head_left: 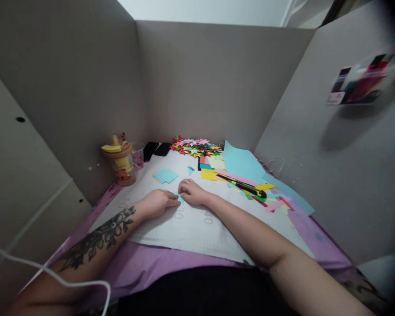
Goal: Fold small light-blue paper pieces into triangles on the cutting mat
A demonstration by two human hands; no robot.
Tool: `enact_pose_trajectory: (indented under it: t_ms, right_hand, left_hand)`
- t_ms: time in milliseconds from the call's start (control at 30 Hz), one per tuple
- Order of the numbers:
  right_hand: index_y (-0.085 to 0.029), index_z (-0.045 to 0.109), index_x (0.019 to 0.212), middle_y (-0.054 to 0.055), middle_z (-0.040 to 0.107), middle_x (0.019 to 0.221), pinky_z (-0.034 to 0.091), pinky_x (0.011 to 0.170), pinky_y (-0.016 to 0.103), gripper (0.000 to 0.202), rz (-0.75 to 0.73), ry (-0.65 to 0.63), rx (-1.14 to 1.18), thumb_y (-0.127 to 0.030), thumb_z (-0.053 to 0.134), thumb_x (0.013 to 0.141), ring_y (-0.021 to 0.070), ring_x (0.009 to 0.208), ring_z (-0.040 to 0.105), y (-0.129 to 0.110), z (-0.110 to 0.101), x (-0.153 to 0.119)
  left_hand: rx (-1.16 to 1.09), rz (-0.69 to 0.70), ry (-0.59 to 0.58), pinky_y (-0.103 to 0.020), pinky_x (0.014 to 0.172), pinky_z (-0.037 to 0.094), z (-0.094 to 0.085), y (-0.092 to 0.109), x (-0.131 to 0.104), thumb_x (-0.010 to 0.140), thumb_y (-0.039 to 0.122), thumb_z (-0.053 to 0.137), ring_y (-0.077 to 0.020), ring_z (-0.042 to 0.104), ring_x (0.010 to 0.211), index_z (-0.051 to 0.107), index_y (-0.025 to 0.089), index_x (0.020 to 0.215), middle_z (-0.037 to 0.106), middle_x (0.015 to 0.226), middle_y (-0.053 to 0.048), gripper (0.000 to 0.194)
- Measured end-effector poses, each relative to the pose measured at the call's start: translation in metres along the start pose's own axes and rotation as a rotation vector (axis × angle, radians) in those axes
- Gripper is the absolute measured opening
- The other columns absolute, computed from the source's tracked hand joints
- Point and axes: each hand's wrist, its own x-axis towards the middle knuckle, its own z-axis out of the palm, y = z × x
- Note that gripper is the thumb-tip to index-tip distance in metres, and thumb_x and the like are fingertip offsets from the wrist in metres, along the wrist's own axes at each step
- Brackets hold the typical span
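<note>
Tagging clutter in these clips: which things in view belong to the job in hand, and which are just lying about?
Likely part of it:
- blue paper, touched by the left hand and right hand
- blue squares
- stars
- cutter
- scraps

Probably just lying about:
- cup
- black slabs
- white cable
- wall pouch

I see a purple-covered table (158,260) boxed by a grey left wall (69,66), far wall (217,83) and right wall (299,118), soft shadow (344,127) there. Lighter board (16,158) near left, dark holes (20,119). Bright pale surface (210,9) above far wall.
</note>
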Motion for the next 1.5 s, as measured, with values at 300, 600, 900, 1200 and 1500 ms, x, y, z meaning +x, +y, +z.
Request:
enact_pose_trajectory:
  t_ms: [300,600,900,1200,1500]
  right_hand:
    - [-0.017,0.058,0.072,0.008,0.052,0.109,0.034,0.094,0.040,0.003,-0.035,-0.109,0.007,-0.016,0.056,0.073,0.0226,0.108,0.042,0.007,0.000,0.014]
    - [-0.016,0.058,0.068,0.009,0.052,0.110,0.032,0.099,0.039,0.006,-0.072,-0.149,0.100,-0.016,0.058,0.075,0.0210,0.113,0.042,0.008,-0.012,0.011]
    - [-0.016,0.060,0.070,0.009,0.054,0.112,0.033,0.098,0.039,0.006,-0.051,-0.115,0.109,-0.016,0.058,0.075,0.0210,0.112,0.045,0.008,-0.008,0.010]
    - [-0.016,0.061,0.069,0.009,0.056,0.111,0.037,0.094,0.039,0.011,-0.016,-0.074,0.053,-0.015,0.054,0.077,0.0214,0.109,0.047,0.005,-0.002,0.009]
    - [-0.016,0.061,0.072,0.009,0.056,0.112,0.037,0.094,0.039,0.009,-0.028,-0.049,0.026,-0.015,0.053,0.077,0.0215,0.109,0.048,0.003,-0.001,0.008]
  left_hand:
    - [0.058,0.114,-0.034,-0.029,0.086,0.040,-0.003,0.014,0.007,0.081,0.007,0.042,-0.0189,0.057,0.097,0.063,0.019,0.103,0.065,0.102,-0.007,0.033]
    - [-0.002,0.065,-0.102,-0.025,0.084,0.042,-0.005,0.013,0.006,0.080,0.005,0.040,-0.0171,0.059,0.095,0.061,0.021,0.106,0.064,0.108,-0.005,0.038]
    - [0.029,0.062,-0.160,-0.024,0.082,0.041,-0.010,0.016,0.006,0.081,0.008,0.039,-0.0175,0.059,0.097,0.061,0.025,0.109,0.062,0.113,-0.003,0.039]
    - [0.030,0.052,-0.179,-0.026,0.083,0.040,-0.009,0.019,0.006,0.082,0.010,0.037,-0.0184,0.059,0.097,0.061,0.023,0.107,0.061,0.114,-0.004,0.038]
    - [0.031,-0.024,-0.137,-0.024,0.076,0.043,-0.011,0.022,0.007,0.084,0.012,0.037,-0.0161,0.061,0.086,0.057,0.023,0.111,0.065,0.100,-0.003,0.036]
